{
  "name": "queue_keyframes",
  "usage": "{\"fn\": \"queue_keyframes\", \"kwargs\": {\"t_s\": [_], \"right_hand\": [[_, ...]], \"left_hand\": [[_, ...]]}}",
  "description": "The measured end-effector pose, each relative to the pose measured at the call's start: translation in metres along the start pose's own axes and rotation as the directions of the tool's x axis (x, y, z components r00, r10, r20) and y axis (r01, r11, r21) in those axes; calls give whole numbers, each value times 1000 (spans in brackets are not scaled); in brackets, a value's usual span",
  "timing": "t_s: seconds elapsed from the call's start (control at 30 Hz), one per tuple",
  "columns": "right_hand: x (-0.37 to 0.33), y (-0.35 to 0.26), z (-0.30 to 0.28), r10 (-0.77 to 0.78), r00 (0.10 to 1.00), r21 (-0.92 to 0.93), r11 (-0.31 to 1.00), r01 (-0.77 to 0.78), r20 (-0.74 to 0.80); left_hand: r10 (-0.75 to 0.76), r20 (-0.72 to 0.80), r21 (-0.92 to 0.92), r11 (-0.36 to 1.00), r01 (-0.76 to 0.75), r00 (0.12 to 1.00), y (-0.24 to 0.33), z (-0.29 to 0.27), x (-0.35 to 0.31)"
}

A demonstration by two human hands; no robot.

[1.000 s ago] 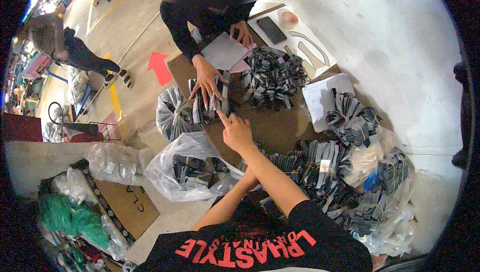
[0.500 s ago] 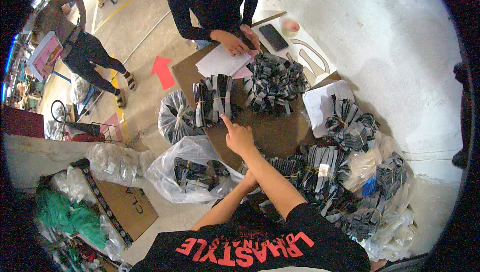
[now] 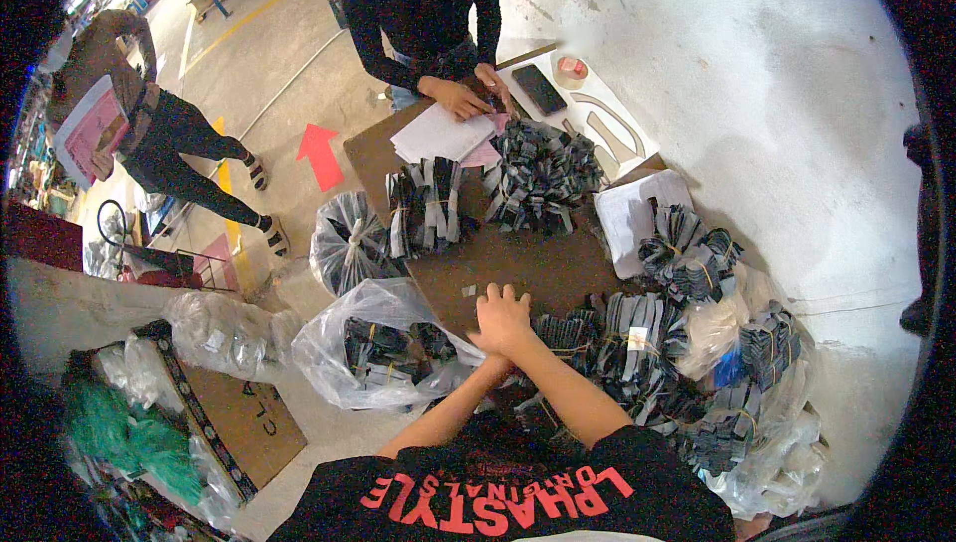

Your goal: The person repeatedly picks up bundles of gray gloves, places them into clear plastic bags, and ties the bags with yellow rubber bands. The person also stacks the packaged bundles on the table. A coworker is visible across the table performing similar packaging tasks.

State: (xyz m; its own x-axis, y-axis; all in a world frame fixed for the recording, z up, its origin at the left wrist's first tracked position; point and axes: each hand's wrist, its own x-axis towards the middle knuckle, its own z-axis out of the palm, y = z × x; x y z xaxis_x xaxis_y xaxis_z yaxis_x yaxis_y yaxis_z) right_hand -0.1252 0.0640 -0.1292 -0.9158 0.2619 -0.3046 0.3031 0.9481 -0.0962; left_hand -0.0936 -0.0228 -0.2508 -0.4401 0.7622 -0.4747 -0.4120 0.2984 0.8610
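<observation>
Near strip bundles (image 3: 568, 335): banded, so apparently done; just right of the right hand (image 3: 502, 323).
Far strip bundles (image 3: 428, 205): upright at the table's (image 3: 518, 261) left edge, well beyond the hand; banding unclear.
Strip heap (image 3: 543, 178): tangled, no bands discernible, perhaps the part left; beyond the hand.
Right hand: fingers bent, close together; whether anything is gripped beneath, cannot tell.
Left hand: hidden under the right wrist; state cannot be told.

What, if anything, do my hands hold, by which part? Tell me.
Nothing shows in your right hand; your left hand is hidden behind your right forearm, so whether it holds anything cannot be told.
</observation>
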Motion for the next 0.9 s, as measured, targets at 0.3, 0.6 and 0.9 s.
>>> {"fn": "queue_keyframes", "kwargs": {"t_s": [0.3, 0.6, 0.9], "right_hand": [[-20, -4, -22, -171, 885, 224, 971, 78, 434], [-40, 13, 5, -422, 773, 773, 620, -134, 473], [-38, 4, 49, -120, 985, 993, 18, -119, 121]], "left_hand": [[254, 303, 684, 613, -395, 918, -2, 26, -53], [443, 220, 490, 720, -491, 869, 87, -2, -134], [176, -611, 65, 983, -172, 772, 44, -127, -119]]}}
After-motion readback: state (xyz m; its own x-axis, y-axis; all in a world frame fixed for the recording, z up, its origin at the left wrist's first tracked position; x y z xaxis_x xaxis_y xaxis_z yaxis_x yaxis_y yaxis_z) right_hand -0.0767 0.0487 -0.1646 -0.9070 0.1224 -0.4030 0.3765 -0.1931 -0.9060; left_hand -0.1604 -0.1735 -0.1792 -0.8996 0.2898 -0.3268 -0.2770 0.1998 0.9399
